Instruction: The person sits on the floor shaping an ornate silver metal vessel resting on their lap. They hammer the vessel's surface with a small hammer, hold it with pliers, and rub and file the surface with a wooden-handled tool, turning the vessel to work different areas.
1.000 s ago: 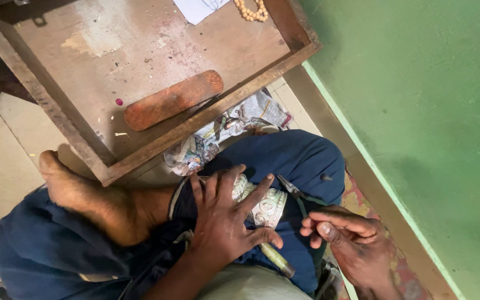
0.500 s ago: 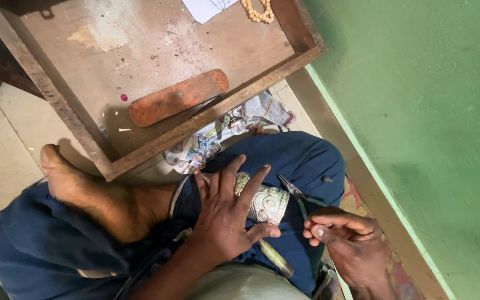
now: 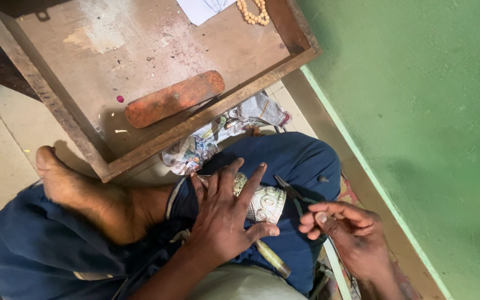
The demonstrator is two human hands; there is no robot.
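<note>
I am pressing my left hand (image 3: 226,216) flat, fingers spread, over the embossed silver cuff (image 3: 265,203) that is lying on my right thigh, on the blue trousers (image 3: 301,161). My hand is not closed round it; it is only pinning it down. Compared with a second ago, more of the cuff is showing past my fingertips, so I am sliding my palm back off it and baring its patterned end. My right hand (image 3: 345,230) is closed on the handles of small pliers (image 3: 293,191), whose thin nose is now sitting just beside the cuff's open edge, where earlier no tool was showing. I judge I am about to work that edge. A pale-handled tool (image 3: 272,258) is lying under my left palm. The wooden worktop (image 3: 73,128) with its orange block (image 3: 174,99) is staying untouched.
</note>
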